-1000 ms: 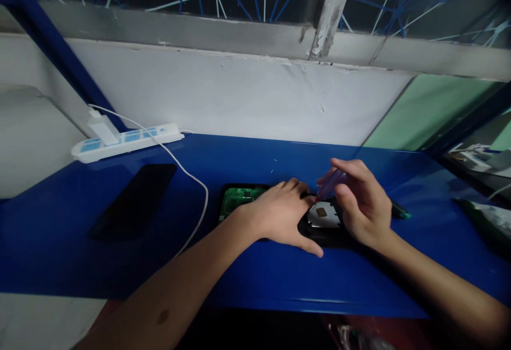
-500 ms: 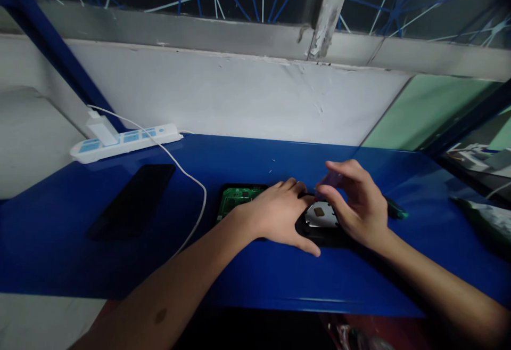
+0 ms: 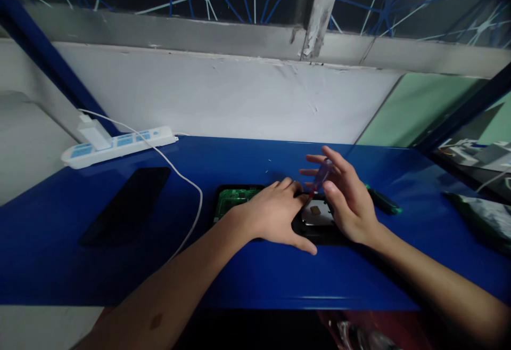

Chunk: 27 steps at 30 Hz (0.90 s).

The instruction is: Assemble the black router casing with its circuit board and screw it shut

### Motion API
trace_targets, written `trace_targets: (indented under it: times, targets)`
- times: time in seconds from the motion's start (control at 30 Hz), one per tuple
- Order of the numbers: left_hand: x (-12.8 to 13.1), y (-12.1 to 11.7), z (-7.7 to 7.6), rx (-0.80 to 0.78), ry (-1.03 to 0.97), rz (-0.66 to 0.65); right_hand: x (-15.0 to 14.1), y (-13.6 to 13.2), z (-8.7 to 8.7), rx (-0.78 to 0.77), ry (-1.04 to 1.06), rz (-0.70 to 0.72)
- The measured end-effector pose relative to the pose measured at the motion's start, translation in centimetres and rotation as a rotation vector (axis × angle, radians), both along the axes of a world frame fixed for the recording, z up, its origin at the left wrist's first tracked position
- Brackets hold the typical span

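My left hand [image 3: 275,209] lies flat, fingers outstretched, across an opened black device. Left of that hand, a green circuit board [image 3: 235,196] shows inside the black casing. To its right, a silver metal plate [image 3: 319,213] with a small brown patch sits in the black housing; the middle is covered by the hand. My right hand [image 3: 351,195] has a small screwdriver [image 3: 322,175] with a translucent purple handle between thumb and fingers, the other fingers spread. The screwdriver leans with its red lower end near the plate's upper left edge; the tip cannot be made out.
A black-and-green tool [image 3: 383,201] lies right of my right hand. A dark flat slab [image 3: 125,206], a white cable [image 3: 191,185] and a power strip [image 3: 120,146] with a plug are on the left. Tiny pale bits [image 3: 268,166] lie behind the device. A plastic bag [image 3: 485,217] rests at right.
My right hand's fingers have spread and lifted around the screwdriver handle, showing more of it. My left hand keeps its place on the device. The whole view has shifted slightly.
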State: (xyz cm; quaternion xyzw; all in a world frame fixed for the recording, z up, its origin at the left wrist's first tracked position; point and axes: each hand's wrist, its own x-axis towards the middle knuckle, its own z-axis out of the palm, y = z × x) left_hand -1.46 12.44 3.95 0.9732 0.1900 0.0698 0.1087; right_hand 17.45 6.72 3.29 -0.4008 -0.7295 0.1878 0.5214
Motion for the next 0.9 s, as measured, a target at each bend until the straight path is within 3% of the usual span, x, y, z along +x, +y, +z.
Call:
trace_targets:
  times: [0.43,0.63,0.73,0.9]
  targets:
    - [0.18,-0.11,0.47,0.011,0.043,0.008,-0.11,0.64,-0.2,0.188,0.0,-0.127]
    - [0.05,0.07,-0.04,0.023,0.003,0.002,0.11,0.24,0.18,0.123,-0.032,-0.048]
    - [0.05,0.09,-0.13,0.033,0.02,0.014,0.05,0.05,0.34,0.146,-0.077,-0.074]
    - [0.2,-0.04,0.17,0.017,0.044,0.013,-0.02,0.31,-0.09,0.147,0.052,-0.101]
